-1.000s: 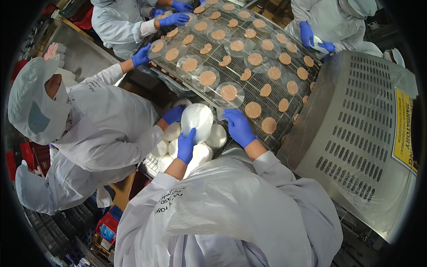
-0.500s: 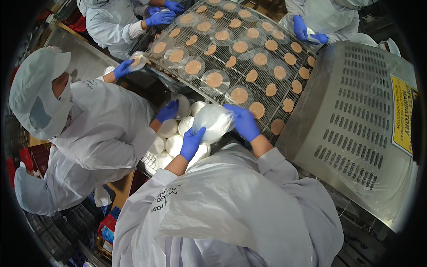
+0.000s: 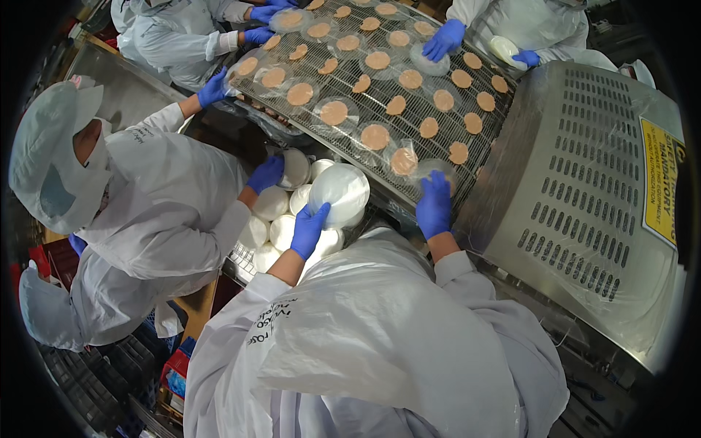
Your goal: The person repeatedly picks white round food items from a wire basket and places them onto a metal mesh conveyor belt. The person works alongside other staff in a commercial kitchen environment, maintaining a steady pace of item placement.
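A stack of round, translucent plastic film discs point(image 3: 342, 191) is held up by its near edge in my left hand point(image 3: 310, 232), thumb on top and fingers beneath. At the near right end of the wire mesh belt point(image 3: 394, 179), my right hand point(image 3: 436, 204) lies with fingers stretched out over a single clear film disc point(image 3: 423, 172). That disc covers a round pinkish-brown patty, partly hidden by my fingers. Beside it sits another patty point(image 3: 404, 161) under film. Both my hands wear blue gloves.
Several white round stacks point(image 3: 270, 203) fill a wire basket below my left hand. A co-worker on the left point(image 3: 175, 182) reaches among them. Other gloved co-workers stand across the belt, one hand point(image 3: 444, 40) over a film disc. A slotted metal housing point(image 3: 577, 190) borders the right.
My right hand has left the stack and moved right onto the belt with a film disc. My left hand keeps the stack. The patties have shifted toward the left.
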A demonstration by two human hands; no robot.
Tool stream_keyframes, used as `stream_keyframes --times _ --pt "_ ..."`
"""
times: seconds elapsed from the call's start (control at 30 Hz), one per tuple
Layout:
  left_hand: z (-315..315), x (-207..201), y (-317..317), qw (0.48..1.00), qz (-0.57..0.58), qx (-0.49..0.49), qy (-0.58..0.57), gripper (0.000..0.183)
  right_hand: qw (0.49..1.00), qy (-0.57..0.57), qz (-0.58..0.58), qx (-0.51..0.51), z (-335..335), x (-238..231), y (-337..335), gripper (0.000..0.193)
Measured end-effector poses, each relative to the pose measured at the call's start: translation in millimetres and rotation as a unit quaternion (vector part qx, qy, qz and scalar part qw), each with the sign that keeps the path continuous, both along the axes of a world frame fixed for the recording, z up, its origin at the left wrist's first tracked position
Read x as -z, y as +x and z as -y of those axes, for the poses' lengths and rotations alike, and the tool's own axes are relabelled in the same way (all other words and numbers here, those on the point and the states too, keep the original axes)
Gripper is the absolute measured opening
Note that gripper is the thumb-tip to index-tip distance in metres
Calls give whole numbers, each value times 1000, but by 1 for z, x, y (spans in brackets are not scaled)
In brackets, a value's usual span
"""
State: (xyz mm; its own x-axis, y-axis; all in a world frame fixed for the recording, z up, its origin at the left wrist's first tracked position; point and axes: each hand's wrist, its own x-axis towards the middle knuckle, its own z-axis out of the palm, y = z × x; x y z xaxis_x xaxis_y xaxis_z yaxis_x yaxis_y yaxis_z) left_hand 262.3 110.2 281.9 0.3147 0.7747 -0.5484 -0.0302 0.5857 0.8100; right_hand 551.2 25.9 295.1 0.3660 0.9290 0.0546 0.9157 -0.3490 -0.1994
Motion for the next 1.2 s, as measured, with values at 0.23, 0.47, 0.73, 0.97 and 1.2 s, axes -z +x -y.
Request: stream_keyframes --times 0.23,0.47,0.73,0.97,1.2 --pt "-18 -12 23 997 8 66 38 34 886 -44 -462 -13 -68 -63 -57 40" --pt "-32 -17 28 999 23 -32 10 30 863 40 -501 48 -141 -54 -20 22" --pt "-49 -28 21 998 29 -60 -20 26 872 49 -487 -15 -167 -34 -45 39" --pt "-81 -31 29 1000 -5 -16 15 33 855 -94 -510 7 -178 -48 -68 33" --pt "-81 -12 30 996 41 -77 -10 37 879 92 -459 90 -207 -41 62 18"
